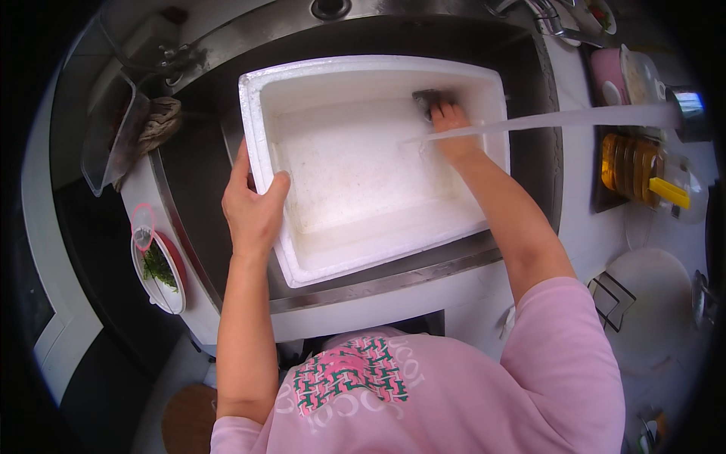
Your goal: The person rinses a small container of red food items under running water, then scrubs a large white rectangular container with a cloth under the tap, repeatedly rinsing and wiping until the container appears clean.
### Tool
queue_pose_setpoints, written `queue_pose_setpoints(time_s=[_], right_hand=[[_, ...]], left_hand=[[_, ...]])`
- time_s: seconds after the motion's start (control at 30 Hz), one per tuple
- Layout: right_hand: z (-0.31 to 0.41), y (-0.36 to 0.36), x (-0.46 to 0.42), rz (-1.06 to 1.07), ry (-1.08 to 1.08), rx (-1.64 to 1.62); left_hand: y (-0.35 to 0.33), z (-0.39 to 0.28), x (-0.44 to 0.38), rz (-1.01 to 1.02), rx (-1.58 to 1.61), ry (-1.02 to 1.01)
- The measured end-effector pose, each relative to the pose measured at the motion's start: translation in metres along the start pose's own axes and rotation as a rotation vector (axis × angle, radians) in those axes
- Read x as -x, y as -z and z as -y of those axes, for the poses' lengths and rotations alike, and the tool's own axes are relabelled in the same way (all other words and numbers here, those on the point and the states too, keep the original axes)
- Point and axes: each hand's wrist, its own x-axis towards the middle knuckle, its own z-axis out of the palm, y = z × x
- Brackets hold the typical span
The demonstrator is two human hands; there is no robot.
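Note:
A white foam box (351, 164) lies open side up in the stainless steel sink (193, 170), tilted slightly. My left hand (255, 204) grips its left rim, thumb over the inside edge and fingers on the outer wall. Inside the box, my right hand (454, 133) presses a dark scrubber (425, 99) against the far wall near the right corner. Fingers partly cover the scrubber, and its exact kind is unclear. From a metal spout (689, 113) on the right, a water stream (544, 120) runs across my right hand into the box.
Right of the sink stand an oil bottle (629, 170) with a yellow handle and a pink appliance (607, 74). A white bowl (176, 303) of greens and a pink-rimmed strainer (143, 221) sit on the left counter. Behind them are a clear plastic bin (110, 147) and a rag (161, 122).

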Motion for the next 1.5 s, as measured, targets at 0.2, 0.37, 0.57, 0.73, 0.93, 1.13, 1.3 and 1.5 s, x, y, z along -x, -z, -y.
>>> queue_pose_setpoints(time_s=[0.2,0.37,0.57,0.73,0.93,1.13,1.3,1.5], right_hand=[[0.027,0.053,-0.019,-0.205,-1.092,-1.372],[0.110,0.053,-0.072,-0.365,-0.904,-1.582],[0.160,0.085,-0.070,-0.017,-0.847,-1.907],[0.064,0.107,-0.050,-0.582,-1.218,-2.105],[0.201,0.093,-0.067,-0.145,-0.694,-1.896],[0.036,0.045,-0.054,-0.456,-1.094,-1.722],[0.039,-0.016,-0.002,-0.023,-0.565,-0.376],[0.136,0.086,0.001,-0.128,-0.146,-0.819]], left_hand=[[0.002,0.006,-0.001,0.001,-0.052,0.018],[-0.011,0.005,0.003,0.041,-0.005,-0.015],[-0.008,-0.001,0.003,0.022,-0.052,-0.027],[-0.005,0.008,0.005,0.013,0.008,-0.016],[-0.018,0.010,0.009,0.056,0.014,0.047],[-0.017,0.010,0.008,0.027,0.036,0.034],[-0.023,0.019,0.000,0.082,0.129,0.052],[-0.014,0.047,-0.003,0.065,0.130,0.115]])
